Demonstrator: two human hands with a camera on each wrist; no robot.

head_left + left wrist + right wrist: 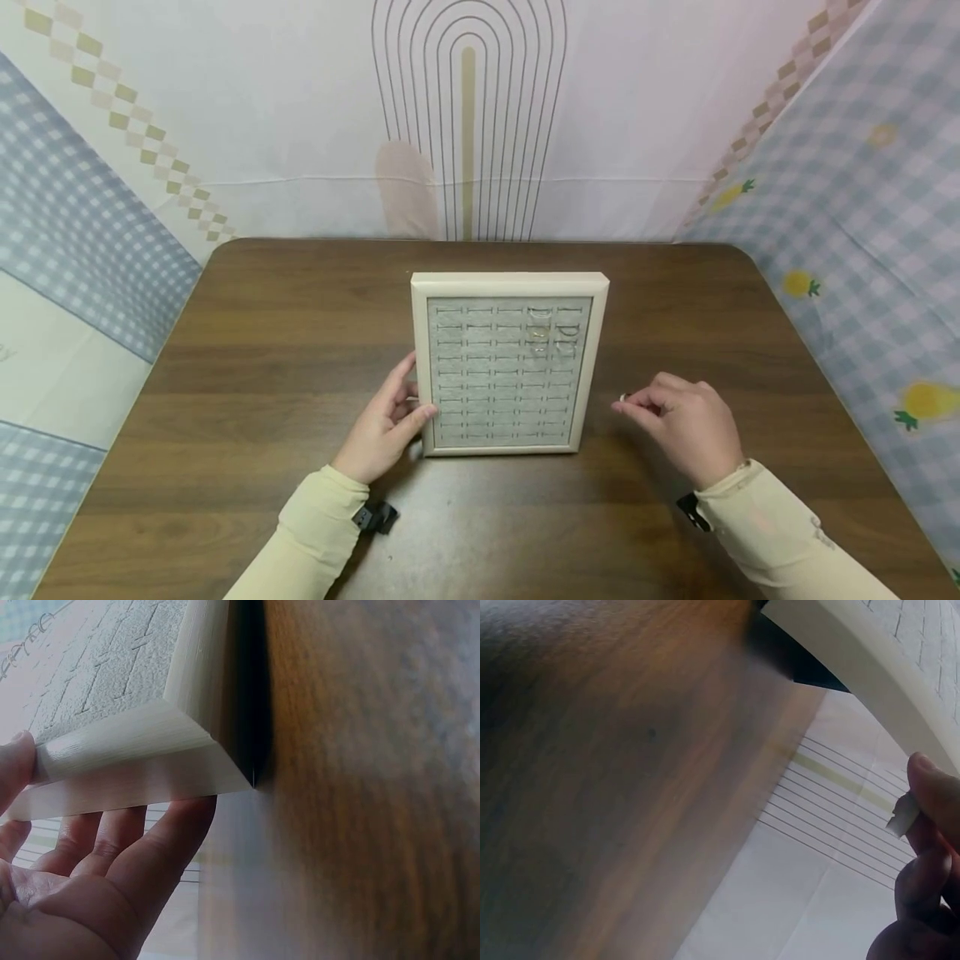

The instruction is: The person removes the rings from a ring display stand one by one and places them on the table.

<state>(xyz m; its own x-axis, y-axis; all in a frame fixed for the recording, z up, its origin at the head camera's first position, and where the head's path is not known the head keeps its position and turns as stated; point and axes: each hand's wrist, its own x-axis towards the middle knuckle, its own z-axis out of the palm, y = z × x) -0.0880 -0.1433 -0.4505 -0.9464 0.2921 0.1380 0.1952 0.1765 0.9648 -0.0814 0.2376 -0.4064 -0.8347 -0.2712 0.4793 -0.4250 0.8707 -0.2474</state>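
A ring display board [504, 367] with a cream frame and grey slotted padding stands tilted up on the table. Several thin rings [553, 330] sit in slots at its upper right. My left hand [386, 423] grips the board's left edge, thumb on the front; in the left wrist view the fingers [161, 844] lie against the frame's side. To the right of the board, apart from it, my right hand [678, 421] pinches a small pale band [904, 816], apparently a ring, between thumb and finger. The fingers hide part of it.
The brown wooden table [285, 333] reaches back to a white patterned cloth [300, 108]. Blue checked cloth [847, 183] hangs at the right side, and similar cloth at the left. Dark straps [375, 517] sit at both wrists.
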